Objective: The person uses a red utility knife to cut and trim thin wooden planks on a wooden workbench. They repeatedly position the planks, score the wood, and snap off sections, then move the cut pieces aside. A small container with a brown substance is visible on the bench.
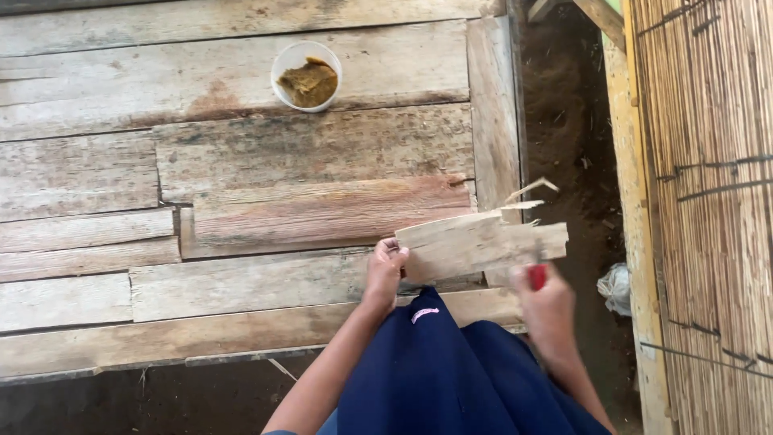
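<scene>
The left hand point(385, 270) clamped the board point(479, 244); the right hand point(547, 310) gripped a red-handled tool point(537, 275), which could slip toward fingers.

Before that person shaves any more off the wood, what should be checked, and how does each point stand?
1. Left hand grips the wood piece: ok.
2. Right hand holds the red-handled tool: ok.
3. Blade position on the wood: cannot tell, hidden.
4. Left fingers away from the blade: cannot tell.
5. White bowl of brown paste stands apart on the plank platform: ok.
6. Splinters peeling off the top edge: not ok.
</scene>
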